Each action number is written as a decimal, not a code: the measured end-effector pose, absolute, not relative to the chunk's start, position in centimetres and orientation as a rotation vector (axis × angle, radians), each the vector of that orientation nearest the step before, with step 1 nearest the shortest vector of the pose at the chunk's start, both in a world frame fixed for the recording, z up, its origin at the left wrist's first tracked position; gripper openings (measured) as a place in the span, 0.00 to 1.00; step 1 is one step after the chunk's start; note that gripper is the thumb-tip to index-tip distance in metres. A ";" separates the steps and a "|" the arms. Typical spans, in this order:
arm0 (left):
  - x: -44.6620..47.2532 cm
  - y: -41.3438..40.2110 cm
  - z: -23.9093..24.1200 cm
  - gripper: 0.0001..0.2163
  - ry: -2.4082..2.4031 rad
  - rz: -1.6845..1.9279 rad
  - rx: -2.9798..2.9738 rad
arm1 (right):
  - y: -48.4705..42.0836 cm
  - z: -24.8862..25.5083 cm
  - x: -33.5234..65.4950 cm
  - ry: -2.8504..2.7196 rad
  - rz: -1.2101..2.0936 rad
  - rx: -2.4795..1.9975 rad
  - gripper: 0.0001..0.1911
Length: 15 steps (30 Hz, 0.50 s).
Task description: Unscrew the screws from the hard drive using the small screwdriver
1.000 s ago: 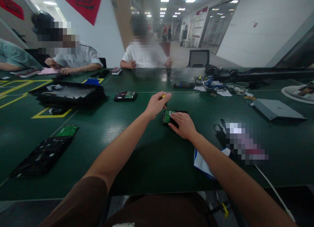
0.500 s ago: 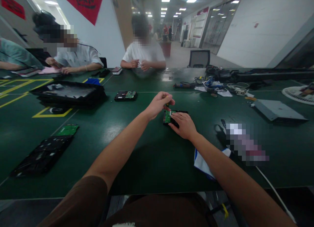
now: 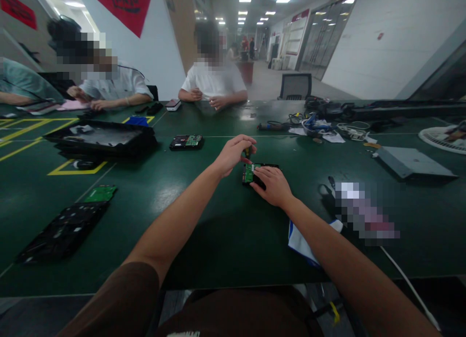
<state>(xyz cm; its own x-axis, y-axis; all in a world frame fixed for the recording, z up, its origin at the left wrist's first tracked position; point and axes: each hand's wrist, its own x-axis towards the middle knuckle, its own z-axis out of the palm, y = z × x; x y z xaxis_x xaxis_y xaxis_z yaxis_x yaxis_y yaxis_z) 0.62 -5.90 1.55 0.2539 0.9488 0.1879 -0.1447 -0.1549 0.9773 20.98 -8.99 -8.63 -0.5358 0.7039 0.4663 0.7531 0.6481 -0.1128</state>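
Note:
A hard drive (image 3: 249,174) with a green circuit board lies on the green table in front of me. My left hand (image 3: 236,155) pinches a small screwdriver (image 3: 248,153) with a dark and yellow handle, upright over the drive's far left part. Its tip is too small to make out. My right hand (image 3: 272,184) grips the drive from the right, fingers across its top and thumb at the near side, covering much of it.
Another hard drive (image 3: 186,142) lies farther back. Stacked black trays (image 3: 100,138) and a black part (image 3: 63,227) with a green board (image 3: 101,193) are at left. At right are a grey metal box (image 3: 415,163), cables (image 3: 316,126) and a blue-white cloth (image 3: 304,244). Co-workers sit opposite.
My left fingers have shifted slightly around the screwdriver, showing more of its handle. My right hand and the drive stay put. The co-worker opposite has moved their hands apart.

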 end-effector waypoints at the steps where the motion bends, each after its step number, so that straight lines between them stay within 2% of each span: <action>1: 0.7 -5.9 1.5 0.08 0.805 1.176 1.305 | -9.0 -8.7 21.0 -2.393 -0.143 -1.138 0.26; 15: 0.5 -5.5 1.2 0.11 0.848 1.223 1.219 | -8.9 -8.7 21.0 -2.385 -0.136 -1.130 0.25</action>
